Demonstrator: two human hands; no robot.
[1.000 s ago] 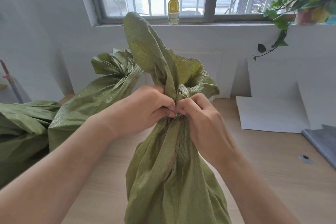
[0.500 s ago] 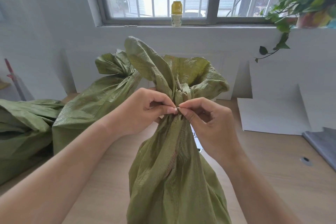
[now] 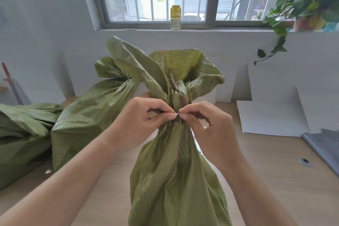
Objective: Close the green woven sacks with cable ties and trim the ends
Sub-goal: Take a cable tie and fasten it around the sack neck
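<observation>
A tall green woven plastic sack (image 3: 176, 170) stands upright on a pale wooden tabletop (image 3: 275, 180), its mouth bunched into a narrow neck. The step in hand appears to be cinching a tie round that neck. To do it well, the gathered folds should be held tight together so that none slips free. The tie's tail should be drawn straight and level through its head, just below the flared mouth, until the band bites into the weave.

The left hand (image 3: 143, 121) and right hand (image 3: 211, 130) meet at the front of the neck, one on each side, touching the sack. Each pinches with thumb and forefinger, its other fingers loosely curled. Between the fingertips sits a small white plastic cable tie (image 3: 176, 114). Only a sliver of it shows, and any band round the neck is hidden by folds.
</observation>
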